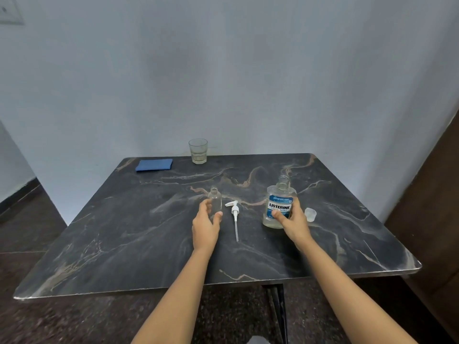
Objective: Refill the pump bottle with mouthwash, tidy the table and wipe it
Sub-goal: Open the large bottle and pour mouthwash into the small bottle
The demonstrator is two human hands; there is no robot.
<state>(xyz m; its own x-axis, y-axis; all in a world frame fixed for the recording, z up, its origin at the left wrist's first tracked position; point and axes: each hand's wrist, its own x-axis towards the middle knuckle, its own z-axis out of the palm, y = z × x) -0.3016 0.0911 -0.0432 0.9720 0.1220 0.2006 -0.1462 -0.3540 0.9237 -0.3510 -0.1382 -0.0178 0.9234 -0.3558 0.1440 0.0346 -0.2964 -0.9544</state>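
A small clear pump bottle (215, 200) stands upright and uncapped at the middle of the dark marble table (124, 232). My left hand (206, 223) grips its lower part. Its white pump head (234, 214) with the long tube lies flat on the table just to the right. Farther right stands an uncapped mouthwash bottle (279, 203) with a blue label, and my right hand (291, 223) grips its base. The clear cap (310, 214) of that bottle sits on the table right behind my right hand.
A folded blue cloth (154, 165) lies at the far left corner of the table. A drinking glass (198, 151) with a little liquid stands at the far edge against the wall. A dark wooden panel (432, 219) rises to the right.
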